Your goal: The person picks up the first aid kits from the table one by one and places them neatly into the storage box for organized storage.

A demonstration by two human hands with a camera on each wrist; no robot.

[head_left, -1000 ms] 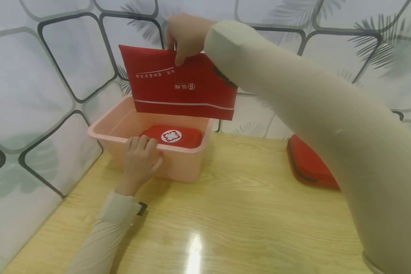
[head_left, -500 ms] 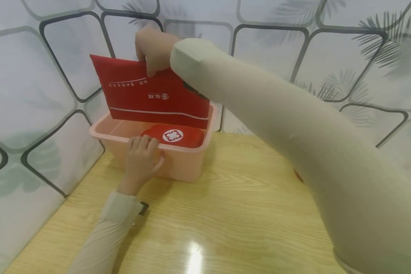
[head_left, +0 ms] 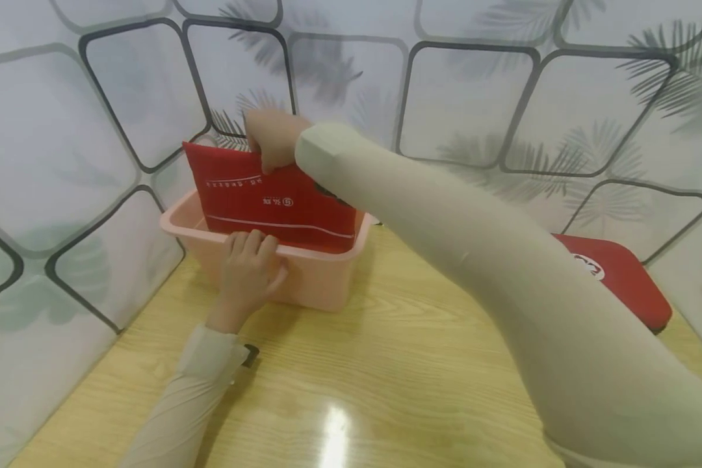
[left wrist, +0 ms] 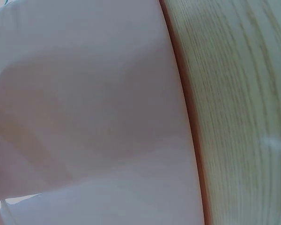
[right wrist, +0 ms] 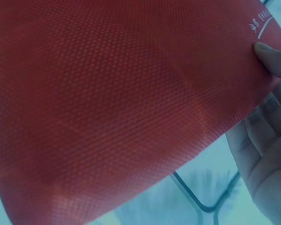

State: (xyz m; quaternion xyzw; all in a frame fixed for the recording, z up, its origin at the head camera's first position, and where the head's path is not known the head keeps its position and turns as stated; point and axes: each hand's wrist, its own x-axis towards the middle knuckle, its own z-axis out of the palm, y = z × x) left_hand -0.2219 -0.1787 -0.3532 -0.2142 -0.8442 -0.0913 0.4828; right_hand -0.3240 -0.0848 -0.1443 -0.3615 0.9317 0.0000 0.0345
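A flat red fabric bag point(head_left: 228, 205) with upside-down white lettering hangs into the pink plastic basin point(head_left: 316, 283), its lower part behind the near rim. My right hand point(head_left: 275, 136) pinches its top edge. In the right wrist view, the thumb lies on the near face of the red fabric point(right wrist: 117, 103) and the other fingers are behind. My left hand point(head_left: 247, 270) grips the basin's near rim, fingers curled over it, thumb against the outer wall. Only the basin's pale side point(left wrist: 107, 117) and wood fill the left wrist view. The hanging bag hides the basin's contents.
A red zippered case point(head_left: 626, 276) with a white emblem lies at the right, partly covered by my right sleeve point(head_left: 444, 214). Patterned walls point(head_left: 474, 104) stand behind and left of the wooden table point(head_left: 398, 364).
My right hand has moved left and down, lowering the bag into the basin. The emblem-marked red item inside is now hidden. The left hand keeps its hold on the rim.
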